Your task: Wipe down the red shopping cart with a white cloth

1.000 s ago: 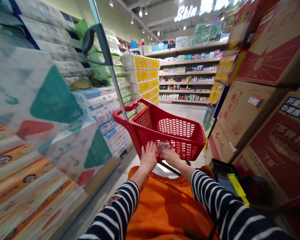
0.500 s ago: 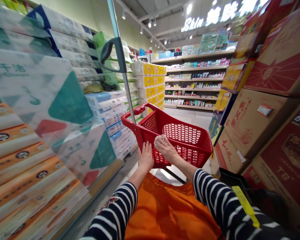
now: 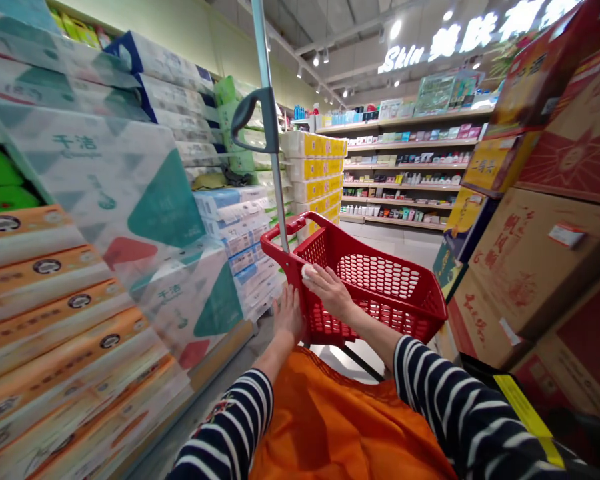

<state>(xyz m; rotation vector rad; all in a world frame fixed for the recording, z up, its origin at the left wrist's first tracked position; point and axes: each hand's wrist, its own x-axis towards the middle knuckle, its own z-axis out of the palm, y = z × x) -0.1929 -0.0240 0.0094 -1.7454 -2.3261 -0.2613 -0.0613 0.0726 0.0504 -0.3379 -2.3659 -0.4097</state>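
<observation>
Supermarket aisle: white cloth (image 3: pixel 309 271) on the near rim corner of the red trolley basket (image 3: pixel 380 327), right hand (image 3: pixel 330 293) bunched over it, pressing. Left hand (image 3: pixel 286 313) lies flat on the near wall, fingers together. Press too hard and the basket may roll, cloth slipping off.

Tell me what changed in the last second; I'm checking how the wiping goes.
The right hand slid its white cloth up the near wall of the red basket to the rim corner by the pole. The left hand stayed flat on that wall; the cloth stayed in the right hand.
</observation>
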